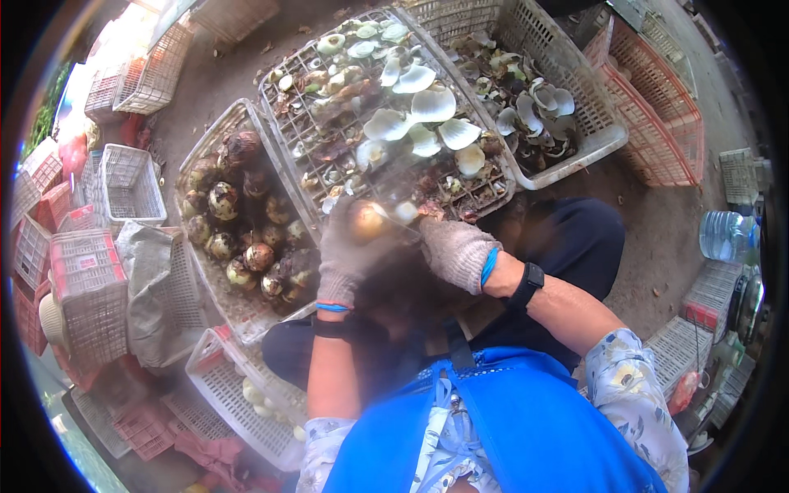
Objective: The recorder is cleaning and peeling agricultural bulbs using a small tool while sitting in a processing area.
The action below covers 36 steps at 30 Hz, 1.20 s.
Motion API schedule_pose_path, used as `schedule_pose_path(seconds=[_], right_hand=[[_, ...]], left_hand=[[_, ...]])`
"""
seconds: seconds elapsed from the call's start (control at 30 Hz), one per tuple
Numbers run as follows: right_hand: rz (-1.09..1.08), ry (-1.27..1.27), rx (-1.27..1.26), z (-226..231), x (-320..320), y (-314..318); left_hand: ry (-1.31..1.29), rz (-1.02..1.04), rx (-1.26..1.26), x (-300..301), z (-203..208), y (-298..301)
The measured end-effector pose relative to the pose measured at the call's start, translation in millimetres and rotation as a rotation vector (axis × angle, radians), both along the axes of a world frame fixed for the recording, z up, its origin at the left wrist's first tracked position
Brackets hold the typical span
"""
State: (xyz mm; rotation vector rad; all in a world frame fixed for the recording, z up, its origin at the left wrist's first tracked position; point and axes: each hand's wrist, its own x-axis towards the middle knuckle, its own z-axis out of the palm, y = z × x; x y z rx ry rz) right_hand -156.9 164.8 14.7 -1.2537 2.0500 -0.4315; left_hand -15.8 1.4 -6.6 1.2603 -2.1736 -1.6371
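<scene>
We grip the round bulb (366, 220) in our gloved left hand (345, 255), fingers wrapped round it, over the upturned crate (283, 123). Right hand (456, 251) is fisted on a blurred blade; best keep cuts shallow, away from the thumb. Clear water bottle (727, 237) far right, label unreadable.

Blur around my fingers, edges cut off

Round bulb (366, 220) in my left hand (345, 259) is smeared, its surface unreadable; whatever my right hand (454, 249) grips beside it is too blurred to name. Crates (78, 271) far left of my fingers cut by the rim; water bottle (727, 237) far right partly cropped.
</scene>
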Motion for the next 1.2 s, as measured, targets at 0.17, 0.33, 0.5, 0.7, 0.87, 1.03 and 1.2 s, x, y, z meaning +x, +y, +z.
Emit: schedule_pose_path(seconds=[0.17,0.33,0.5,0.7,0.87,1.03,1.2], right_hand=[[0.051,0.104,-0.162,-22.0,9.5,1.5],[0.141,0.215,-0.158,-15.7,-11.0,-10.4],[0.264,0.265,-0.079,-22.2,-41.3,-38.8],[-0.326,-0.838,-0.008,-5.4,-5.0,-37.2],[-0.901,-1.066,-0.042,-18.2,-1.2,-37.9],[-0.399,-0.079,-0.220,-32.6,4.3,-35.1],[-0.122,0.052,-0.020,-31.6,14.0,-7.4]], left_hand=[[0.168,0.109,-0.525,4.5,-4.3,29.8],[0.094,0.069,-0.705,-3.0,-12.6,17.9],[0.088,0.124,-0.014,-4.6,-1.0,-21.9],[0.125,0.159,0.249,-4.2,-2.5,-39.4],[0.157,0.143,0.079,6.1,-16.3,-29.3],[0.190,0.166,0.160,8.0,-13.0,-24.9],[0.166,0.465,0.155,24.6,-20.3,-13.4]])
